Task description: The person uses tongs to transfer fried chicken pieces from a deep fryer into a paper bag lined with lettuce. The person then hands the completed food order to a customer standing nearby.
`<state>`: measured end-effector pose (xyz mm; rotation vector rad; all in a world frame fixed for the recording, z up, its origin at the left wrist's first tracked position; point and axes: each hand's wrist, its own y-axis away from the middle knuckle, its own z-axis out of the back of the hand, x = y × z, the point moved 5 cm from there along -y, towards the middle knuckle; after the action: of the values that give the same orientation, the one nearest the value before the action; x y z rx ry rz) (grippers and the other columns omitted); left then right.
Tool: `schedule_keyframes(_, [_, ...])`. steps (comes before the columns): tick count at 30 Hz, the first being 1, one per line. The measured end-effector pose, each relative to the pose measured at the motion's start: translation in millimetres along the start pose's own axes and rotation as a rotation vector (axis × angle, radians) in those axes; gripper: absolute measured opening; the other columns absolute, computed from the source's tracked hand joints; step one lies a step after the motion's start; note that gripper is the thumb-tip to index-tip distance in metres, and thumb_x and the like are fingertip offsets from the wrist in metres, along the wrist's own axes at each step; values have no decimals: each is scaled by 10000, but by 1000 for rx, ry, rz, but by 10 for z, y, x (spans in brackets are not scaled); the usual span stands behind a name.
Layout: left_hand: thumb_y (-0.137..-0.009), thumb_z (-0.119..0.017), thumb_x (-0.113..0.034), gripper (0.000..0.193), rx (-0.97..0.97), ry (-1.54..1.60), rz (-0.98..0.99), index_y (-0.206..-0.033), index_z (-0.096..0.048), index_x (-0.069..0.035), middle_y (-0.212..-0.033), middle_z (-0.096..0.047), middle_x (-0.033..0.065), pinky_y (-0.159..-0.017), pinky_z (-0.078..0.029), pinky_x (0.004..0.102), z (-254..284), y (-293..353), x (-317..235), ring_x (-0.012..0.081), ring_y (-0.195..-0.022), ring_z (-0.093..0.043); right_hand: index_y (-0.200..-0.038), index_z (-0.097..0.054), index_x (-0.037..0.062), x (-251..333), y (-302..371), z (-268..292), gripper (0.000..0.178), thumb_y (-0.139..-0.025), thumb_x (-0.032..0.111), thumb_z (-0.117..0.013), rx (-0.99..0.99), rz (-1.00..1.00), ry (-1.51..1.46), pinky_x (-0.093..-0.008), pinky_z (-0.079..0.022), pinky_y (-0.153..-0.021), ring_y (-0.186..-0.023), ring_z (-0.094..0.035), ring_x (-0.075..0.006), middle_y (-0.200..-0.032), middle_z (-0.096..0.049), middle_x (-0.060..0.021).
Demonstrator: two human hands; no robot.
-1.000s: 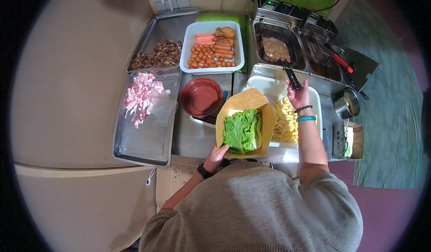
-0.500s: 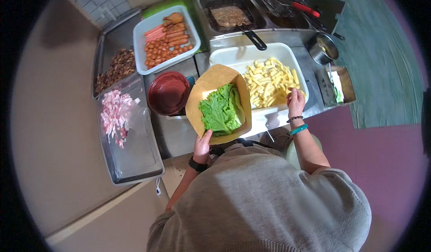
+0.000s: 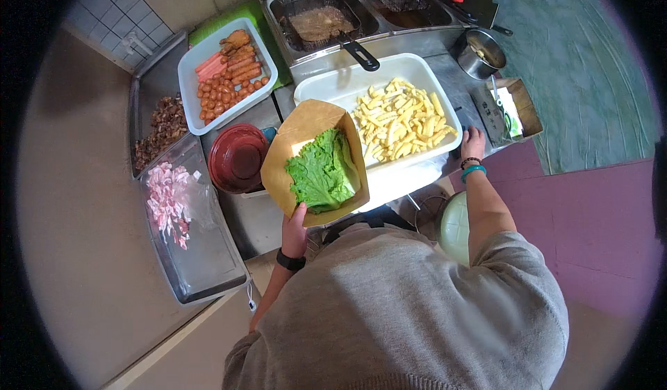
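Note:
My left hand (image 3: 294, 230) grips the near edge of an open brown paper food box (image 3: 278, 164), thumb over the rim. Green lettuce leaves (image 3: 321, 171) lie inside it. The box is held up in front of the white tray (image 3: 319, 88), whose right part bears a heap of pale yellow fries (image 3: 403, 122). Just right of that tray, at the counter's front edge, my right hand (image 3: 473, 143) has its fingers bent together beside a small dark object; what they hold, if anything, is hidden.
Dark red bowls (image 3: 237, 157) stand left of the box. Further left are a tray of sausages and fried chicken (image 3: 184, 74) and a metal tray of chopped pink meat (image 3: 208, 265). A fryer (image 3: 379, 32) with a black-handled basket (image 3: 361, 55) is behind. A metal pot (image 3: 476, 63) stands back right.
My right hand has moved from the fries' right edge to the counter beside the tray. My left hand still holds the paper box with the lettuce. The whole view has shifted somewhat.

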<state>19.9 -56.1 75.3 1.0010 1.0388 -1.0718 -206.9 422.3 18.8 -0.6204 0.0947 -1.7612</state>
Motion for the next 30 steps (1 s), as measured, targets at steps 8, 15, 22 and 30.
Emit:
schedule_keyframes(8, [-869, -493, -204, 374, -206, 576, 310, -1169, -418, 7, -1084, -506, 70, -849, -385, 285, -140, -87, -15, 165, -978, -490, -931, -570, 50, -217, -285, -389, 255, -716, 172, -634, 1, -221, -97, -399, -410, -806, -925, -506, -323, -978, -555, -149])
schedule_keyframes(15, [-878, -486, -185, 374, -284, 722, 315, -1187, -401, 8, -1120, -495, 74, -836, -406, 302, -299, -234, -161, 173, -984, -499, -817, -595, 80, -215, -518, -393, 152, -745, 215, -599, 158, -125, 64, -391, -453, -725, -814, -567, -307, -836, -601, -133])
schedule_keyframes(22, [-884, -473, -181, 375, -315, 605, 288, -1196, -396, 11, -1134, -489, 79, -842, -407, 308, -335, -318, -175, 183, -996, -498, -846, -596, 109, -292, -708, -327, 202, -794, 295, -535, 256, -169, 156, -411, -464, -672, -774, -595, -320, -794, -621, -149])
schedule_keyframes(30, [-883, -450, -164, 386, -302, 604, 249, -1217, -381, 15, -1171, -470, 87, -875, -384, 305, -335, -309, -101, 183, -1031, -475, -831, -595, 26, -383, -894, -331, 264, -807, 266, -488, 258, -225, 55, -404, -465, -692, -767, -607, -319, -755, -627, -160])
